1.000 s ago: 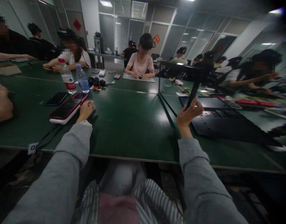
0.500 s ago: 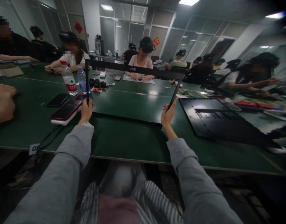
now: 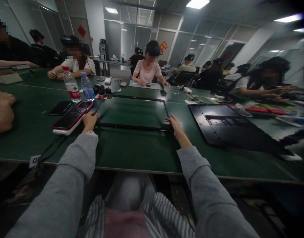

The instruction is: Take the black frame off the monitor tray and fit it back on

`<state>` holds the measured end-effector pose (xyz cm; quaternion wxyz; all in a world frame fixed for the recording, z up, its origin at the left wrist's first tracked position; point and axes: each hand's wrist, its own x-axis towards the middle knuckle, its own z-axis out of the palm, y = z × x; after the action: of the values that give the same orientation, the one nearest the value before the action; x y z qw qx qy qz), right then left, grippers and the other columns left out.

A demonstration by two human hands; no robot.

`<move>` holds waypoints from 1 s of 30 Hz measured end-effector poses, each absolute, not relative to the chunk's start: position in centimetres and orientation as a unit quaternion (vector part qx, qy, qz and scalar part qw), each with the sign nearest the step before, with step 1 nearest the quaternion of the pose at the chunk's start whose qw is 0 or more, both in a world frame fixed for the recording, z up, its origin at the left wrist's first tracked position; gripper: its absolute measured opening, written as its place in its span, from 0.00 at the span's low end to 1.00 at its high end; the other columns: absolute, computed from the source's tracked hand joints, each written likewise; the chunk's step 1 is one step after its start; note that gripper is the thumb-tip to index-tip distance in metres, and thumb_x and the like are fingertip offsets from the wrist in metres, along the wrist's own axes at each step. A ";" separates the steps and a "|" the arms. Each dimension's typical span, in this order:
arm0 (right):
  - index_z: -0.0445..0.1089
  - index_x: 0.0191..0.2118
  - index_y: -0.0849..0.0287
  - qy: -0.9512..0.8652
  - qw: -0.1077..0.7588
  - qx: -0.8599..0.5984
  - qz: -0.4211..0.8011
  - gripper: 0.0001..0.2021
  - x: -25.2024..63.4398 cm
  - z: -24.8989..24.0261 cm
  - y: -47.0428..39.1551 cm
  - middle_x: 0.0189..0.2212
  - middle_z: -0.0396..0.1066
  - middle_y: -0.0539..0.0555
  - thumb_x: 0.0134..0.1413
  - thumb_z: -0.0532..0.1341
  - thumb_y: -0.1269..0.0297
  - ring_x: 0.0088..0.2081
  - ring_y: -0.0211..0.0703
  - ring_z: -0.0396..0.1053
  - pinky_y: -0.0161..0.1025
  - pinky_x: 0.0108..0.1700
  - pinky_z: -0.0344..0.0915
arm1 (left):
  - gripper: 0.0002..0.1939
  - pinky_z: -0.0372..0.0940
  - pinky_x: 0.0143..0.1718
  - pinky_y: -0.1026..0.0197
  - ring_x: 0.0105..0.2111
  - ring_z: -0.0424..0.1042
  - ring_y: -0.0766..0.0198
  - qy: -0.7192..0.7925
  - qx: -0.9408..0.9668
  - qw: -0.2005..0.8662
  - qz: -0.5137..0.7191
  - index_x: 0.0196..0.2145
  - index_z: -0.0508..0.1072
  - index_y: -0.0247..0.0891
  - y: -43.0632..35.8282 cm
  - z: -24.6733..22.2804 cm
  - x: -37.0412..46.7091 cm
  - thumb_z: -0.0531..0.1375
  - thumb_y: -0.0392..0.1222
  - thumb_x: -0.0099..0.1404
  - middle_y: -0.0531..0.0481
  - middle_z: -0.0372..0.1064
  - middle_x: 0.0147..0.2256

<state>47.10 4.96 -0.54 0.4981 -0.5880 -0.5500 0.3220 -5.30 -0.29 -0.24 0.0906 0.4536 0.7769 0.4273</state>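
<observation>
One thin black frame [image 3: 134, 127], rectangular, open-centred: lying level at the surface of the table [image 3: 137, 150], back from the near edge; contact all along not certain. Change: half a second ago you held it upright — now it is tipped down flat, so its full outline faces up to you. Left hand [image 3: 90, 121]: grip closed on the frame's left side. Right hand [image 3: 176, 126]: fingers across the right side — firmness of grip cannot be told. Appearance: slim dark bars, faint shine near the right front corner.

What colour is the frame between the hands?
The frame is black, best seen in the head view.
</observation>
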 end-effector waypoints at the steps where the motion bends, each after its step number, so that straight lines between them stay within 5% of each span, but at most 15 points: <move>1: 0.60 0.70 0.59 -0.547 0.493 -0.588 0.334 0.39 47.2 -0.4 4.9 0.52 0.80 0.60 0.49 0.61 0.63 0.53 0.52 0.76 0.53 0.61 0.71 | 0.18 0.68 0.53 0.46 0.50 0.77 0.41 0.778 0.453 0.079 0.429 0.44 0.84 0.36 -0.4 -0.2 -5.3 0.63 0.47 0.60 0.36 0.82 0.42; 4: 0.62 0.70 0.62 -0.581 0.448 -0.604 0.312 0.41 47.4 -0.5 4.7 0.66 0.69 0.63 0.47 0.60 0.69 0.67 0.51 0.67 0.52 0.71 0.60 | 0.18 0.68 0.53 0.44 0.51 0.77 0.38 0.791 0.457 0.052 0.405 0.43 0.85 0.37 -0.8 -0.1 -5.1 0.64 0.49 0.60 0.34 0.82 0.43; 7: 0.64 0.69 0.68 -0.624 0.392 -0.630 0.244 0.38 47.5 -1.0 4.9 0.70 0.63 0.66 0.50 0.58 0.71 0.72 0.51 0.61 0.49 0.75 0.54 | 0.17 0.68 0.52 0.43 0.50 0.78 0.37 0.797 0.474 0.039 0.373 0.41 0.86 0.38 -1.0 0.0 -5.0 0.64 0.50 0.60 0.33 0.82 0.42; 12: 0.67 0.69 0.66 -0.640 0.358 -0.659 0.169 0.34 47.7 -1.7 5.2 0.66 0.69 0.66 0.56 0.59 0.70 0.69 0.59 0.65 0.58 0.72 0.58 | 0.16 0.69 0.48 0.45 0.47 0.78 0.38 0.794 0.502 0.021 0.341 0.39 0.86 0.39 -1.0 -0.1 -4.8 0.62 0.49 0.61 0.34 0.82 0.41; 20: 0.69 0.67 0.68 -0.648 0.327 -0.675 0.133 0.29 47.9 -2.1 5.5 0.64 0.72 0.67 0.61 0.57 0.70 0.66 0.59 0.69 0.57 0.70 0.63 | 0.16 0.68 0.48 0.48 0.46 0.78 0.41 0.792 0.527 0.045 0.305 0.39 0.86 0.37 -1.4 0.5 -4.4 0.62 0.48 0.63 0.35 0.82 0.41; 25: 0.72 0.65 0.66 -0.634 0.367 -0.668 0.130 0.26 47.8 -2.1 5.6 0.61 0.74 0.66 0.63 0.57 0.67 0.63 0.55 0.72 0.53 0.69 0.64 | 0.24 0.66 0.56 0.43 0.56 0.73 0.37 0.784 0.538 0.017 0.308 0.54 0.82 0.32 -1.5 0.6 -3.6 0.61 0.49 0.67 0.28 0.77 0.52; 30: 0.73 0.63 0.68 -0.626 0.379 -0.675 0.097 0.26 48.1 -2.2 5.9 0.54 0.78 0.69 0.63 0.57 0.63 0.58 0.60 0.75 0.58 0.65 0.67 | 0.30 0.59 0.63 0.35 0.64 0.64 0.36 0.709 0.654 0.017 0.262 0.62 0.76 0.44 -2.5 1.4 -2.0 0.58 0.63 0.71 0.34 0.69 0.62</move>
<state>48.11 5.90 -2.24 0.3790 -0.6750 -0.6256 0.0972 -1.99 -2.45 1.42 0.0173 0.6542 0.7094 0.2617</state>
